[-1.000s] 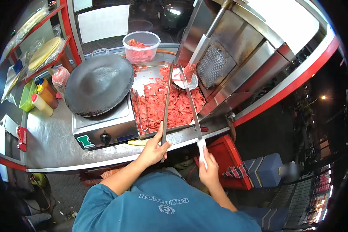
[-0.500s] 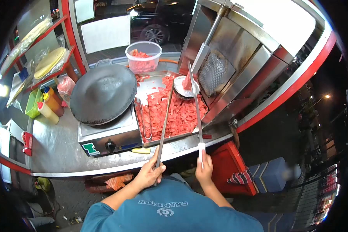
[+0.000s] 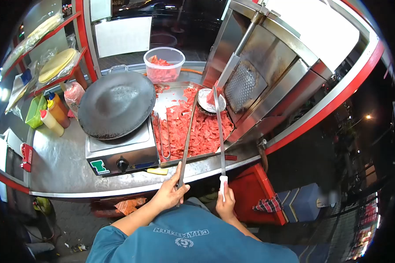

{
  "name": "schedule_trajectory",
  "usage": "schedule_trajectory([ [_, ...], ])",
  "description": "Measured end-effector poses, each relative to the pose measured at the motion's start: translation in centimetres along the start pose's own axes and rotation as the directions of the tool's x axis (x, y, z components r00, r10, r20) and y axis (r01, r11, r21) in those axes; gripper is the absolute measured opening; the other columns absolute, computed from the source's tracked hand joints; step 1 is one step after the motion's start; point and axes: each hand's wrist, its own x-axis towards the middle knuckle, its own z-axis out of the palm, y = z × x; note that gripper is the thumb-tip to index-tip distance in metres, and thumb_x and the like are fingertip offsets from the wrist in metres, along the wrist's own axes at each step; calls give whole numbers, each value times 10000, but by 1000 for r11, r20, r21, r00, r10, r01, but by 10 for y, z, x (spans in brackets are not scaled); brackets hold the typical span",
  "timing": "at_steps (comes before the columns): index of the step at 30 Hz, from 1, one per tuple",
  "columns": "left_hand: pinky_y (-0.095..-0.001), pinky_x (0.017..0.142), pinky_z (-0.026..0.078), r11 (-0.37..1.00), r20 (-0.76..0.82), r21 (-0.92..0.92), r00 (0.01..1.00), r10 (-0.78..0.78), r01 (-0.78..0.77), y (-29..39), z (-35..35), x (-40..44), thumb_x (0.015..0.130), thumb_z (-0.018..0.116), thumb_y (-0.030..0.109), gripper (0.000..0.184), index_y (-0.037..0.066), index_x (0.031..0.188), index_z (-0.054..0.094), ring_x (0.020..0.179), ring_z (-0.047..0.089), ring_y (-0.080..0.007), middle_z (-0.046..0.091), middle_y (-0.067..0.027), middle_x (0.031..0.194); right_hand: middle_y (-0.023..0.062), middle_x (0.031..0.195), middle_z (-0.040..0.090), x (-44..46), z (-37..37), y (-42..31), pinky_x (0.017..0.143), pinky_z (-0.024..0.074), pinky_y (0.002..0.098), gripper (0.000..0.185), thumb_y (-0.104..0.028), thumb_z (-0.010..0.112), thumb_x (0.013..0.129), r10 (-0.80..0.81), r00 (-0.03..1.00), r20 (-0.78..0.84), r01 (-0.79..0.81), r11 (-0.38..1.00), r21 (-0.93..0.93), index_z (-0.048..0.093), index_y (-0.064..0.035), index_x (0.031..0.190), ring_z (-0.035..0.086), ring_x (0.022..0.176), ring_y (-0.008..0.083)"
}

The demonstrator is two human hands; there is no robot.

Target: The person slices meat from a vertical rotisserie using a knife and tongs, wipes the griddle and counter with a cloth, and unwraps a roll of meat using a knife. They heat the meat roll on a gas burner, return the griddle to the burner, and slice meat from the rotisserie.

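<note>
My left hand [image 3: 171,191] is wrapped round the lower end of a long, narrow metal rod [image 3: 188,142] that points up and away. In my right hand [image 3: 225,202] is the white handle of a long knife [image 3: 220,133], its blade upright beside the rod and apart from it. Beyond both lies a metal tray [image 3: 173,94] of red sliced meat [image 3: 203,135], with metal tongs [image 3: 163,136] at its left side. A vertical spit [image 3: 228,72] holds a little meat above a round plate [image 3: 218,104] at the tray's back right.
A black domed pan [image 3: 117,104] sits on a burner [image 3: 123,157] to the left. Behind the tray is a clear tub [image 3: 164,72] of meat. An upright grill [image 3: 250,83] stands right. Sauce bottles [image 3: 52,122] and shelved flatbreads [image 3: 57,65] are far left.
The knife's tip has swung away from the rod, and its handle has shifted down and left with my right hand. My left hand has moved slightly down and left, still holding the rod.
</note>
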Motion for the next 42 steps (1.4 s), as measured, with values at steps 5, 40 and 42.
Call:
schedule_trajectory([
  [5, -269, 508, 525, 1000, -10, 27, 1000, 9, -9, -2, 4, 3, 1012, 600, 98, 892, 181, 1665, -2, 526, 571, -99, 550, -20, 754, 238, 1035, 609, 103, 19, -9, 823, 518, 425, 526, 4, 570, 973, -75, 997, -21, 75, 997, 7, 486, 3, 1492, 626, 907, 386],
  [40, -266, 522, 500, 999, 28, -28, 999, -21, 21, -17, -15, -25, 1007, 608, 86, 869, 154, 1667, 47, 541, 553, -91, 542, -11, 809, 183, 1036, 629, 11, 12, 10, 700, 524, 348, 496, -22, 547, 1002, -32, 999, -24, 33, 999, 36, 482, 40, 1490, 605, 793, 213],
  [42, -270, 522, 504, 999, 25, -2, 999, -38, 38, -12, -15, -30, 1007, 605, 83, 863, 148, 1666, 50, 544, 555, -94, 540, -12, 800, 164, 1025, 619, 57, 25, 15, 650, 516, 323, 509, -22, 544, 1007, -182, 976, -122, 187, 982, 32, 469, 23, 1508, 588, 747, 182],
])
